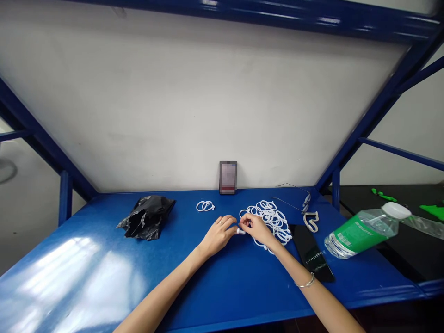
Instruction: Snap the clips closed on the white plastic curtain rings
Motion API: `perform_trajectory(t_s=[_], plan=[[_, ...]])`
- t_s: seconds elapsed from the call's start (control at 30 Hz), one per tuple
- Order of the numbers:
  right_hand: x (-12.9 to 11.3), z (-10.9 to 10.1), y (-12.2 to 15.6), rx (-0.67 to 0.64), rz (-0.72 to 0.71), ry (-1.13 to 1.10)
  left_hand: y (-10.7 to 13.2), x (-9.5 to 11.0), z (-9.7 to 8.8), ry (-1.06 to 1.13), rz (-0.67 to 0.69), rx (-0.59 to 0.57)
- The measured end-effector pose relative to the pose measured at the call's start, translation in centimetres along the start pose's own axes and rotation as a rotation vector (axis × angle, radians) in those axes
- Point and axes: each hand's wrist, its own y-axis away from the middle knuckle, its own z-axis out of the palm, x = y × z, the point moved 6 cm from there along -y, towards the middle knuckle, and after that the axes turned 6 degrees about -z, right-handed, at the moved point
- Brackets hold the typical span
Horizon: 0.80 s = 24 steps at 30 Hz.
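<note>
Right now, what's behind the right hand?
White rings, piled on the blue table. Whatever lies directly behind the right hand is covered and can't be seen.

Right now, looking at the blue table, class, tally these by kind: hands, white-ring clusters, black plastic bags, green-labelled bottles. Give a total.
Hands: 2
White-ring clusters: 2
Black plastic bag: 1
Green-labelled bottle: 1
Total: 6
</note>
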Motion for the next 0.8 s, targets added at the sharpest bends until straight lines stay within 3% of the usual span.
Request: perform_trajectory(t_s=[0.1,0.23,0.33,0.4,0.67,0.8], plan=[[-0.4,0.3,0.1,0.002,0.002,-0.081,0.0,-1.1,0.4,0.220,-0.168,-0.036],[-0.5,1.8,0.4,-0.155,0.120,-0.381,0.2,-2.5,1.1,0.477,-0.407,-0.089],[-0.5,2.9,0.7,-0.273,0.212,-0.575,0.2,-3.1,1.4,0.570,-0.515,-0.123],[-0.5,3.0,0.8,-0.282,0.233,-0.653,0.3,-3.3,1.5,0.600,-0.556,-0.149],[-0.7,2.2,0.8,-0.207,0.175,-0.517,0.4,-2.8,1.9,0.599,-0.555,-0.182],[-0.3,2.0,0.7,-0.210,0.191,-0.519,0.6,-3.5,2.2,0.851,-0.701,-0.233]])
